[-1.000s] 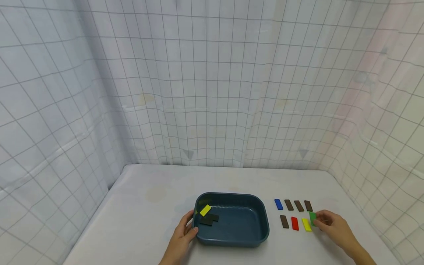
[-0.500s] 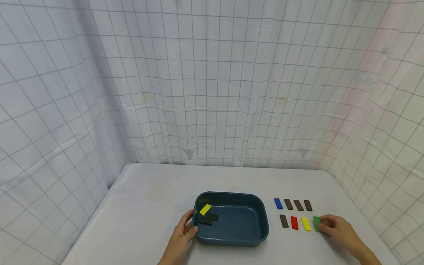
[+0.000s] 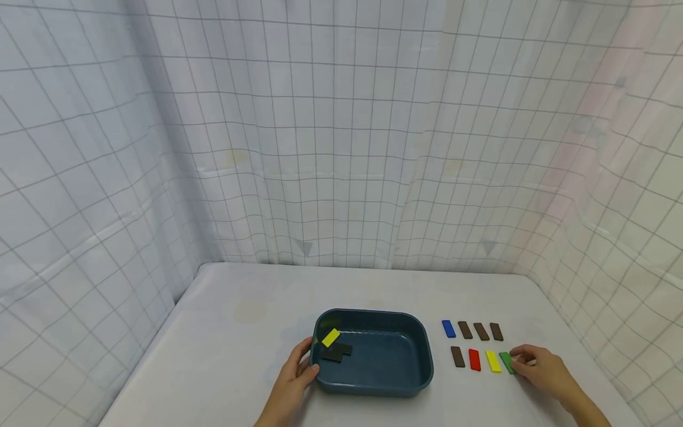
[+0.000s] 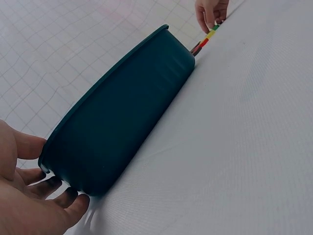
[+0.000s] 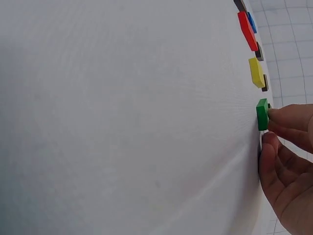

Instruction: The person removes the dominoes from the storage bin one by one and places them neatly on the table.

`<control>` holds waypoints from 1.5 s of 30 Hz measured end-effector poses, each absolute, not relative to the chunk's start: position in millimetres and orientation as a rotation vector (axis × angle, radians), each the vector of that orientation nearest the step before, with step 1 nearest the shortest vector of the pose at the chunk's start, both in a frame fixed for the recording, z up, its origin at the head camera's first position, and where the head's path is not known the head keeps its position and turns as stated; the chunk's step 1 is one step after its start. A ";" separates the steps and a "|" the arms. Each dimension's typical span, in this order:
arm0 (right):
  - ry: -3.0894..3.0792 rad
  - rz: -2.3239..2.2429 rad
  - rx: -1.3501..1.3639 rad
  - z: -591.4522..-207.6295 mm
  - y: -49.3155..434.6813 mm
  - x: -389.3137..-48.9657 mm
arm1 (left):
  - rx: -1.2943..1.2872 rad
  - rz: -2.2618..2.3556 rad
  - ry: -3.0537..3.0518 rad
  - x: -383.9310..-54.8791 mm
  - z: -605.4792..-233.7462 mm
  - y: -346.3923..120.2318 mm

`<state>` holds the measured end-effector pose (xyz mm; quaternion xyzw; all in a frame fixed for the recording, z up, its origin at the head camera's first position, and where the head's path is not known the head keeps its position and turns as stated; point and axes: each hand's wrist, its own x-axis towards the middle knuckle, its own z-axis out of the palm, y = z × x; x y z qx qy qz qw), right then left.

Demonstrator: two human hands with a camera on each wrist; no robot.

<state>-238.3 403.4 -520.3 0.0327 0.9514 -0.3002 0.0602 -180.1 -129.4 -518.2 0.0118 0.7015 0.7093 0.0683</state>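
Observation:
My left hand (image 3: 288, 379) grips the left end of a dark teal plastic tub (image 3: 373, 391), thumb and fingers at its rim; the left wrist view shows the tub's outer side (image 4: 122, 107). My right hand (image 3: 546, 370) holds a thin green rectangular block (image 3: 506, 362) at its right side, fingertips close to the table. In the right wrist view the green block (image 5: 262, 115) stands against the fingertips (image 5: 272, 115). Beside it, leftward in the same row, are a yellow block (image 3: 493, 362), a red block (image 3: 475, 359) and a dark brown block (image 3: 458, 356).
Behind that row lie a blue block (image 3: 449, 328) and several brown blocks, one of them a brown block (image 3: 481, 331). Inside the tub are a yellow block (image 3: 331, 337) and a few dark blocks (image 3: 332, 356). White gridded curtains (image 3: 341, 148) enclose the white table (image 3: 240, 332).
My right hand has moved the green block right and toward me, then turned it to line up beside the yellow block. My left hand stays on the tub.

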 end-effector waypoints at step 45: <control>2.979 -1.152 -0.512 -482.2 284.3 -260.8 | 0.039 2.146 2.090 -182.9 -519.1 -129.8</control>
